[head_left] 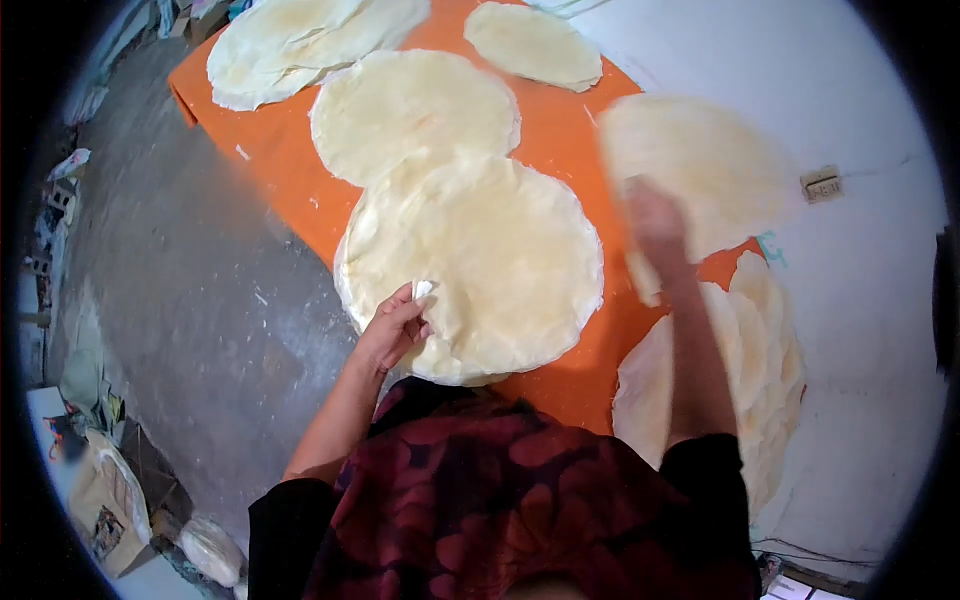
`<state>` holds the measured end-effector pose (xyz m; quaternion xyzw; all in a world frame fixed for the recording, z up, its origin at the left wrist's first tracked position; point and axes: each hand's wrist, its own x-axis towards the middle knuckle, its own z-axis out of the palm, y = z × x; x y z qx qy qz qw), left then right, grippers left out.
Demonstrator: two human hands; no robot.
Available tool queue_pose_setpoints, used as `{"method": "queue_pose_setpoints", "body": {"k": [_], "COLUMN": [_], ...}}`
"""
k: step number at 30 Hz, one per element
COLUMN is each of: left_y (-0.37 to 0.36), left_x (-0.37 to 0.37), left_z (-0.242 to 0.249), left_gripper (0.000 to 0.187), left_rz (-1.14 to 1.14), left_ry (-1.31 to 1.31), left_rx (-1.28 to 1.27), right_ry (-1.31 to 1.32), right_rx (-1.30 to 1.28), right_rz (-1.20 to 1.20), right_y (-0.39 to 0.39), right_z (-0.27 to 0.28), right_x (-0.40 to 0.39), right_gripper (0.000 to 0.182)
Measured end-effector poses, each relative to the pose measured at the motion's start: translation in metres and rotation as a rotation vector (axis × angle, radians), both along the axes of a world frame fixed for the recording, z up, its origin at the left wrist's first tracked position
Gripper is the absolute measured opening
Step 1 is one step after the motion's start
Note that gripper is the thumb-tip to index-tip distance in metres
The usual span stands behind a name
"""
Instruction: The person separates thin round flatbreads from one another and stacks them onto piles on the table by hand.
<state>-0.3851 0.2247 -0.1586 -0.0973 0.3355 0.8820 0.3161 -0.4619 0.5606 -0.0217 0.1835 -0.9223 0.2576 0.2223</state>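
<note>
A stack of thin, pale round flatbreads (500, 255) lies in front of me on an orange cloth. Over its near left part, my left hand (397, 328) is closed, pinching a small white scrap (423, 289) between thumb and finger. To the right of the stack, my right hand (657, 222) is smeared by motion and closed at the edge of a single large flatbread (705, 165). That sheet is raised and blurred too, and it hides part of the cloth and wall.
The orange cloth (260, 150) covers the table. Farther off lie another round flatbread (415, 115), a folded pile (300, 45) and a smaller one (530, 45). Overlapping flatbreads (755, 340) are at right, beside a white wall (860, 290) with a socket (822, 184). Grey floor (200, 250) is at left.
</note>
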Motion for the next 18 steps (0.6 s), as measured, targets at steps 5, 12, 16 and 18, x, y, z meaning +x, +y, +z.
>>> {"method": "queue_pose_setpoints", "body": {"k": [5,12,16,18], "left_y": [0.004,0.016,0.021,0.023], "left_x": [0.000,0.003,0.003,0.002], "left_z": [-0.010,0.002,0.013,0.008], "left_gripper": [0.029,0.032,0.032,0.033], "left_rz": [0.014,0.059,0.056,0.069], "left_ry": [-0.003,-0.004,0.050,0.011], "left_rx": [0.078,0.188,0.134,0.118], "right_ry": [-0.647,-0.614,-0.748,-0.790], "right_rx": [0.240,0.074,-0.022,-0.151], "right_rz": [-0.108,0.006,-0.004,0.041], "right_y": [-0.148,-0.159,-0.158,-0.154], "right_z": [-0.078,-0.072,-0.067,-0.070], "right_x": [0.055,0.081,0.085,0.085], "right_gripper": [0.013,0.016,0.026,0.037]}}
